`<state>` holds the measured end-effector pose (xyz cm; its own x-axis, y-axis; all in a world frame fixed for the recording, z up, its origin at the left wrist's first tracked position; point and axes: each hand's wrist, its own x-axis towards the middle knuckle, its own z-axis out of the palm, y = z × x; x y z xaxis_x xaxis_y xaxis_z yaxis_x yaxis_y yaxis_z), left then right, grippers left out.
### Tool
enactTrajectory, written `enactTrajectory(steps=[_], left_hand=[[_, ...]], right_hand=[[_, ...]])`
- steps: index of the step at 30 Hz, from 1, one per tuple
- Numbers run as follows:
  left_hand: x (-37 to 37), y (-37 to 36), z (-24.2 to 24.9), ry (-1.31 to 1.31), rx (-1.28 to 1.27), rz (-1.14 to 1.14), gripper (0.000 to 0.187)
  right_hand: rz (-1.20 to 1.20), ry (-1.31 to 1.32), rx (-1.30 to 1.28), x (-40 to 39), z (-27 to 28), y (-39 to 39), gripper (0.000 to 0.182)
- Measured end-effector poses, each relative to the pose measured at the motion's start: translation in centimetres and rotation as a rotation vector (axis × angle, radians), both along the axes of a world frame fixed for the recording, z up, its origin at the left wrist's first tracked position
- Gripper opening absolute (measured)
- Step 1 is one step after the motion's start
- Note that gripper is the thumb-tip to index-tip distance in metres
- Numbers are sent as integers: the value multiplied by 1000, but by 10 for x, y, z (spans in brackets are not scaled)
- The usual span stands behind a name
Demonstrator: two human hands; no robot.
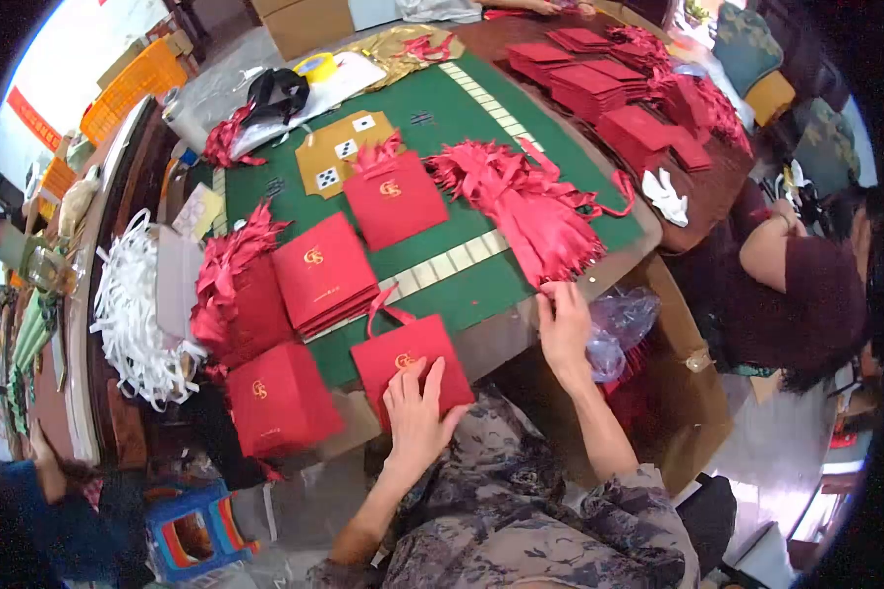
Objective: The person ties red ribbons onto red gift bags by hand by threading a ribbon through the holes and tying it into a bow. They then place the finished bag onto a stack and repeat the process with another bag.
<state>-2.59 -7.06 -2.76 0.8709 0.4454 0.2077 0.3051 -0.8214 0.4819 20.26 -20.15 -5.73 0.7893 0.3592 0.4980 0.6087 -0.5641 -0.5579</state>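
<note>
My left hand (417, 407) presses its fingers over the lower front of a red gift bag (393, 348) with a gold emblem, at the table's near edge. The thumb lies along the bag's right side, and a red ribbon loop rises from its top. My right hand (565, 329) pinches at the near end of a thick bundle of red ribbons (535, 211), its fingertips closed on the ribbon ends. Left of the bag lie a stack of red bags (326, 270) and another red stack (280, 398). A further red bag (395, 201) lies beyond them.
White strips (142, 304) hang in a heap at the left. Across the green table mat (471, 147) are a gold dice-patterned panel (334, 157) and a yellow tape roll (316, 67). More red stacks (584, 88) cover a brown table. A person (796, 255) sits at the right, near an open cardboard box (697, 393).
</note>
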Motion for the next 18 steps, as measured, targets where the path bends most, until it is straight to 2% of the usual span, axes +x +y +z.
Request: enactTrajectory(steps=[2,3,5,6,7,10,15,18], left_hand=[[1,4,4,-62,-7,16,75],[0,8,5,-52,-2,34,75],[1,16,6,-166,-54,11,65],[6,18,14,-206,-49,31,51],[9,20,15,-203,-48,40,51],[25,25,19,-403,-98,-17,37],[33,34,13,-420,-100,-59,30],[27,32,8,-448,-173,-66,29]], right_hand=[[11,-12,21,1,1,2,10],[16,32,3,-4,9,3,10],[107,-48,-23,-12,14,4,10],[120,-44,-22,-19,18,6,10],[227,-63,-38,-27,24,9,11],[492,-98,-67,-50,43,21,15],[716,-171,-29,-71,62,39,20],[724,-148,42,-77,57,44,19]])
